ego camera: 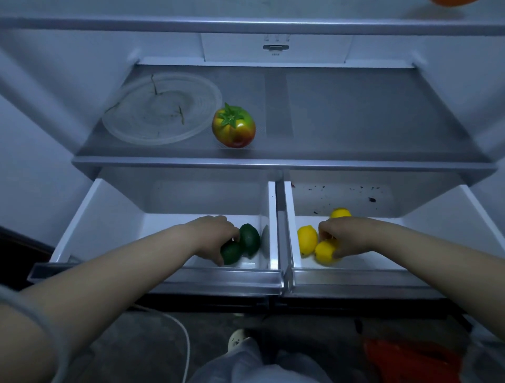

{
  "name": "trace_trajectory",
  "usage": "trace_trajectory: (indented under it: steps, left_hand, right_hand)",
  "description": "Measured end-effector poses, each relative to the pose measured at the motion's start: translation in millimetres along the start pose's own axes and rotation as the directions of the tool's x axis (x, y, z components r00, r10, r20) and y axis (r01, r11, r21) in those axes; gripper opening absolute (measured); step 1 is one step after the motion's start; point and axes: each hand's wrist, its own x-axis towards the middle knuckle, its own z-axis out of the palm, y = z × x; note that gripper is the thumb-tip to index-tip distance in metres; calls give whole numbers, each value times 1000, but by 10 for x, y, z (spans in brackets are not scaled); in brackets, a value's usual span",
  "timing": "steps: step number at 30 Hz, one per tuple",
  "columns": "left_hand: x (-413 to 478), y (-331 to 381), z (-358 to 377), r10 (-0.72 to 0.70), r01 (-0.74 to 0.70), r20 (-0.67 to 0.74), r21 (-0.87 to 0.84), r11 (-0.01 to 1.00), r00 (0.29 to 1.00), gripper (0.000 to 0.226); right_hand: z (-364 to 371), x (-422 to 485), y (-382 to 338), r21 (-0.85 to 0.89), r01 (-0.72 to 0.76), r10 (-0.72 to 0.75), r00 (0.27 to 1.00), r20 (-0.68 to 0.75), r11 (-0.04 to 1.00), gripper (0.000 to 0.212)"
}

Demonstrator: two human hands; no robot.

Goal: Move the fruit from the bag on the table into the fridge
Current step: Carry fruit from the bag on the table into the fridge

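Both fridge drawers are pulled out. In the left drawer (95, 218) my left hand (213, 235) grips a dark green fruit (231, 253); a second green fruit (250, 237) lies touching it on the right. In the right drawer (451, 218) my right hand (344, 235) holds a yellow lemon (325, 253) near the drawer's front. Another lemon (307, 239) lies just to its left, and a third lemon (340, 212) sits behind my hand.
On the glass shelf (355, 114) above the drawers lie a clear round plate (161, 109) and a red-green tomato (233, 127). An orange thing (451, 2) shows at the top right edge. On the floor are a white cable (185, 341) and a red bag (410, 360).
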Motion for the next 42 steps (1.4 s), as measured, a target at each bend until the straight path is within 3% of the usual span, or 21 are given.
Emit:
trace_trajectory:
  steps: [6,18,21,24,29,33,37,39,42]
  left_hand:
    - [38,-13,106,33,-33,27,1,999,999,33]
    - [66,0,62,-4,1,48,44,999,999,45]
    - [3,-27,-21,-69,66,-34,-64,996,997,46]
    - [-186,-71,-118,-209,153,-128,-347,925,970,40]
    - [-730,59,-293,-395,179,-345,-517,837,851,39]
    - [-1101,414,-467,-477,343,-551,-335,878,684,47]
    - [-1370,832,-593,-498,447,-705,-280,850,505,52]
    - [-1487,1054,-591,-539,515,-715,-288,807,445,58]
    - [-1682,1373,-521,-697,681,-558,-291,672,450,59]
  right_hand:
    - [-4,4,11,29,4,-4,1000,-15,1000,37]
    - [-15,10,32,36,-29,31,999,-44,999,39]
    - [-60,-11,22,87,-43,50,995,-85,995,42]
    - [-161,-65,11,156,-31,64,975,-211,987,41]
    - [-341,-293,-68,190,114,-20,899,-437,975,38]
    - [-506,-583,-218,119,290,-168,790,-590,950,33]
    - [-648,-876,-424,29,420,-260,613,-746,907,33]
    - [-680,-986,-557,15,452,-265,548,-794,892,37]
    - [-706,-1088,-789,-49,478,-309,483,-820,877,44]
